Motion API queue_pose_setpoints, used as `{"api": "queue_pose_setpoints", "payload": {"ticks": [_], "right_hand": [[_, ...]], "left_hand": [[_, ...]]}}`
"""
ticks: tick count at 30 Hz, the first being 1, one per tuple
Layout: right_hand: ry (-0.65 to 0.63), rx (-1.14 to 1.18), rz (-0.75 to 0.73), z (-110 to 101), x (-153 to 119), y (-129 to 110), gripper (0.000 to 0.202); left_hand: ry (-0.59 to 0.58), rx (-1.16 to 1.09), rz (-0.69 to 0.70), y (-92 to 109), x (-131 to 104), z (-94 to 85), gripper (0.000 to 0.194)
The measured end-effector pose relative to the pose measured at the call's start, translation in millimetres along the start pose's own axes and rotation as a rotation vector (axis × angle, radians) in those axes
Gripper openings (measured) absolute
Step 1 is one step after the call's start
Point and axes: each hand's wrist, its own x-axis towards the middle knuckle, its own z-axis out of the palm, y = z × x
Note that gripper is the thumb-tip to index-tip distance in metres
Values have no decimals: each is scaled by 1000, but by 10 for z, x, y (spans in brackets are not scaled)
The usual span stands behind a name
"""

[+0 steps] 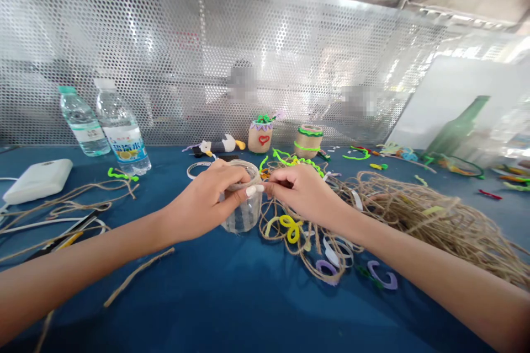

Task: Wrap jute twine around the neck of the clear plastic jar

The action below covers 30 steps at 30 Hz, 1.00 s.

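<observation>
A clear jar [243,219] stands upright on the blue table, with pale strips down its side and twine wound around its rim. My left hand [213,193] is closed around the jar's upper left side, thumb pressed near the rim. Just to the right of the rim, my right hand [304,190] pinches the twine between thumb and fingers. Loops of loose jute twine [300,242] lie below and beside that hand, mixed with a yellow curled pipe cleaner [291,229]. My fingers cover part of the rim.
A large twine heap [430,220] spreads at right. Behind stand two twine-wrapped jars, one with a red heart [264,140], one green-banded [308,142]. Two water bottles [126,135], a white box [39,181] and a box cutter [68,234] are left. A perforated metal screen [165,66] borders the back.
</observation>
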Motion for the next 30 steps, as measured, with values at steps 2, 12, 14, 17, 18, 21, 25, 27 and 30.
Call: {"api": "queue_pose_setpoints", "payload": {"ticks": [2,12,14,17,18,21,25,27,30], "right_hand": [[-14,23,15,-7,6,8,34],[-49,10,-36,-32,-59,-77,29],[-38,9,-35,-18,-53,-74,29],[-27,4,-41,-1,-47,-69,31],[-24,1,-49,-1,-47,-70,31],[-43,1,-61,-24,-53,-78,30],[-106,11,-34,-92,-62,-88,29],[-116,1,-26,-116,-58,-84,29],[-107,-14,-26,-115,-44,-66,30]], "left_hand": [[-36,29,38,-32,10,-39,23],[-290,-30,185,-237,112,-249,25],[-270,-23,183,-220,99,-238,23],[-228,-20,166,-182,66,-200,19],[-210,-17,165,-172,56,-188,18],[-181,5,198,-161,45,-164,15],[-203,33,201,-174,55,-163,17],[-197,43,198,-178,55,-162,19],[-188,47,194,-169,41,-149,21]]}}
